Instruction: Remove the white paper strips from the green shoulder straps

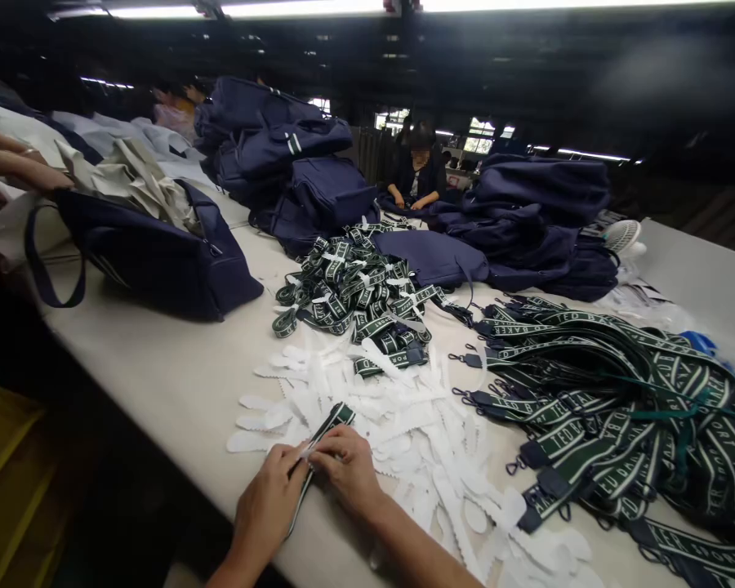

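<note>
A folded dark green strap (336,418) with white edge stripes lies between my hands at the table's front edge. My left hand (270,496) is closed around its near part. My right hand (350,472) pinches at the strap's middle from the other side, where a bit of white strip shows between the fingertips. What the fingers cover cannot be seen. Many loose white strips (420,425) with toothed edges spread just beyond and right of my hands. Behind them is a heap of bundled straps (367,282), several wrapped with white strips.
Long unfolded straps (618,392) with dark clips are piled at right. Navy bags (331,192) are stacked at the back, more at back right (532,204). At left, another person's hands (21,159) touch a paper-stuffed navy bag (159,253). A co-worker (420,171) sits opposite.
</note>
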Motion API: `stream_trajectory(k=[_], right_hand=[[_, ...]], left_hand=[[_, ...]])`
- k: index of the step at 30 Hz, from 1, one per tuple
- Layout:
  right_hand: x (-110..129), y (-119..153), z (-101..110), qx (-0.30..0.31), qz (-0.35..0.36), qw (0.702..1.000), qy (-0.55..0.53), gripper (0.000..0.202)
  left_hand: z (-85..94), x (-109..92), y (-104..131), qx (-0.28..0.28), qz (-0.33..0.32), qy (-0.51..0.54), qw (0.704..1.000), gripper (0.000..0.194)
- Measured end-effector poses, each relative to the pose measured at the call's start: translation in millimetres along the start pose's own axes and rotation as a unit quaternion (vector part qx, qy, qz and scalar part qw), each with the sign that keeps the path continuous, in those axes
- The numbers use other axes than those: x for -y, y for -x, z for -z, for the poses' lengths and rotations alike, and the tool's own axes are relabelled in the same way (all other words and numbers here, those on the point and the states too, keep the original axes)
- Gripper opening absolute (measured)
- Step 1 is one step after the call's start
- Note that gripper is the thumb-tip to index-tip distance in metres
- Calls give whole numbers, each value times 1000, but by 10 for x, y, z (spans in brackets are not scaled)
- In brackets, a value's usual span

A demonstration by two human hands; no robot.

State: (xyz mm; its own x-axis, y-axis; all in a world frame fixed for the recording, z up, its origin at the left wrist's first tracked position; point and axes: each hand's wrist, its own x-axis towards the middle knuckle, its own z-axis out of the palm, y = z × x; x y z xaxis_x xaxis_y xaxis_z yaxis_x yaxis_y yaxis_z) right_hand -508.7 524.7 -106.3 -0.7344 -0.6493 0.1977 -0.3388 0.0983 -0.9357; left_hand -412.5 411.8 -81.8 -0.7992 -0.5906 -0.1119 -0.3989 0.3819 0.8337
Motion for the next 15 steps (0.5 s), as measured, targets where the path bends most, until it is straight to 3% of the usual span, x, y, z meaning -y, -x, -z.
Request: stream_trajectory(k=[3,9,15], right_hand=[[41,-51,22,2,-19,1000,19,8],[66,-123,-96,56,94,988,112,15],[22,-247,-178,63,-9,996,58,8]], left_hand=[[11,2,-43,-45,-45,-18,998,26],[11,152,-66,-104,-47,15,993,22],[95,196,-88,-118,-32,33,992,26]])
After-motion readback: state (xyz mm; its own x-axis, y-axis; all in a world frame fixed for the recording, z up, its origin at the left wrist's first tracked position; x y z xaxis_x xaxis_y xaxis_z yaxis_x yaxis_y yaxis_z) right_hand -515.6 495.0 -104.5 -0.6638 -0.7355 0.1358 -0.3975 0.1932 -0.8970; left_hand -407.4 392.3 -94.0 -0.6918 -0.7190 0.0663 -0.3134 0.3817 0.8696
